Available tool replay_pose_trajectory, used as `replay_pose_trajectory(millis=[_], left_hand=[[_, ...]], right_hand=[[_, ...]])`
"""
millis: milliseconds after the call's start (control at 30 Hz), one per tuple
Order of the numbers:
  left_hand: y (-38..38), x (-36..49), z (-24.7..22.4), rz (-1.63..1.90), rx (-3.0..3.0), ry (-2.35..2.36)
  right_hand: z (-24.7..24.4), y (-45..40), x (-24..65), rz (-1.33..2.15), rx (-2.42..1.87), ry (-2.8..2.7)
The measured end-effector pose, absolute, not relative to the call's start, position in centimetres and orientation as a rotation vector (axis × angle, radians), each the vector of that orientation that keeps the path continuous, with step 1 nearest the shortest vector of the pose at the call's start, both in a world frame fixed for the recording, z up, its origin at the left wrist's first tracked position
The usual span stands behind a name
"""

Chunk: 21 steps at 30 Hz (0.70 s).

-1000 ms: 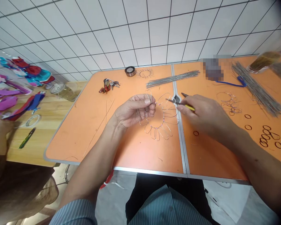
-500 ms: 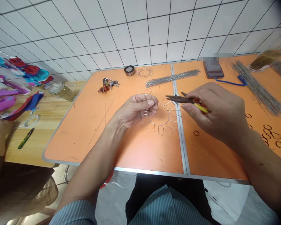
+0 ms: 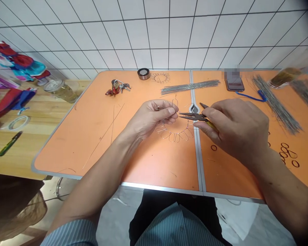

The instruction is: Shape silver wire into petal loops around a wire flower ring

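While the wire ring point(image 3: 175, 133) is pinched by the thumb and fingers of the left hand point(image 3: 157, 115), its loops are spread below and to the right of those fingers in the head view. The yellow and black pliers point(image 3: 199, 117) are gripped in the right hand point(image 3: 233, 124). Their jaws are a bit open, and their tips are pointed at the left fingertips, close to them. Past the left hand, the keys point(image 3: 118, 87), the tape point(image 3: 143, 74) and a looped wire point(image 3: 160, 78) can be seen on the orange table point(image 3: 149, 164). The wire pile point(image 3: 190, 86) is set past both hands. The phone point(image 3: 234, 83) is seen past the right hand, and one dark band point(image 3: 214, 148) is seen just below the right thumb.
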<state>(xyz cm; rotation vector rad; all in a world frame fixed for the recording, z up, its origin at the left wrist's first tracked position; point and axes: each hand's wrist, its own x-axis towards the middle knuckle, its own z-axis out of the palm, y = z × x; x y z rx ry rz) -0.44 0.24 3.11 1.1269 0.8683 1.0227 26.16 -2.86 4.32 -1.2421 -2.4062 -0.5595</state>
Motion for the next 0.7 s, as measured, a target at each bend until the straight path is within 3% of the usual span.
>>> replay_pose_trajectory(millis=[333, 700], left_hand=[[0.06, -0.51, 2.86, 1.043, 1.148, 0.888], [0.10, -0.39, 2.86, 1.054, 1.140, 0.859]], right_hand=[[4.49, -2.86, 25.46, -0.485, -1.290, -2.410], [3.56, -2.45, 25.37, -0.721, -1.071, -2.307]])
